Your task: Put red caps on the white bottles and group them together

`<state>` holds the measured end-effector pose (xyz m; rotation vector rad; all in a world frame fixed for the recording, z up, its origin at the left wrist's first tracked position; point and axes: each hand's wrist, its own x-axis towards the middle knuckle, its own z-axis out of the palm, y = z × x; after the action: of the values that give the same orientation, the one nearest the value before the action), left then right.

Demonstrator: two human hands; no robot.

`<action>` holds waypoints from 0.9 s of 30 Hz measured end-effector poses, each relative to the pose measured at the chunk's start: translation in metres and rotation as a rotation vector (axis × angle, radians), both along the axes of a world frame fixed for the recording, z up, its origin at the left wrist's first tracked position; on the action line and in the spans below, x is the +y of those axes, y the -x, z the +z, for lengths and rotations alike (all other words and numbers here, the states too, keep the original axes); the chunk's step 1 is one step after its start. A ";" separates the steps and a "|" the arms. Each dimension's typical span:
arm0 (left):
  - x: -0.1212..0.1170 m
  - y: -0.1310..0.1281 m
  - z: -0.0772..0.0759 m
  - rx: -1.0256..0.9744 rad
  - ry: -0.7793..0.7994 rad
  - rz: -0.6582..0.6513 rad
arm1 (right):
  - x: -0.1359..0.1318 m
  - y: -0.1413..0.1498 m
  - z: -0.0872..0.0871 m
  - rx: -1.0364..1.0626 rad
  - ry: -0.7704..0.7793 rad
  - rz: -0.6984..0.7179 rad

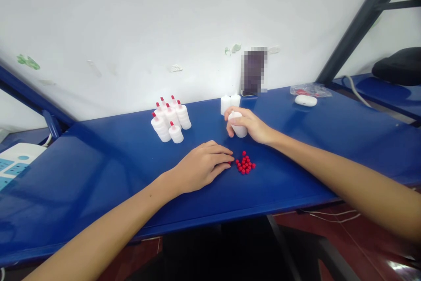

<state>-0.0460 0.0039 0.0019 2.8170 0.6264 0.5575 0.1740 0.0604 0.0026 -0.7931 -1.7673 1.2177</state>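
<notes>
My right hand (248, 124) is wrapped round a white squeeze bottle (239, 128) whose bare nozzle points up. The bottle is at the tabletop; I cannot tell whether its base touches. Low over the table, my left hand (207, 162) has its fingers closed together at the tips around a small red cap (229, 162), mostly hidden by them. Just right of those fingertips lies a loose pile of red caps (245, 165). Behind my right hand stand white bottles (225, 104), partly covered by it. Several white bottles with red caps on their nozzles (171, 116) stand grouped at the left.
A phone-like dark shape (254, 72), blurred out, leans on the wall. A white oval case (305, 101) and a clear plastic bag (311, 90) with red bits lie at the right. The blue table (108, 162) ends at a near edge. A power strip (19, 162) is far left.
</notes>
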 end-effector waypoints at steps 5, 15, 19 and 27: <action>0.004 0.003 -0.001 -0.025 0.024 -0.009 | -0.006 0.001 0.002 -0.104 -0.180 -0.013; 0.009 0.004 -0.003 -0.476 -0.051 0.226 | -0.018 0.001 0.012 -0.771 -0.513 -0.028; 0.008 0.005 0.004 -0.628 -0.131 0.313 | -0.019 0.004 0.011 -0.794 -0.531 -0.027; 0.007 0.000 -0.005 -0.571 -0.111 0.186 | -0.022 0.005 0.010 -0.678 -0.542 0.052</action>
<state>-0.0465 0.0104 -0.0031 2.5101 0.7470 1.3976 0.1691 0.0381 0.0124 -0.8844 -2.5194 0.4487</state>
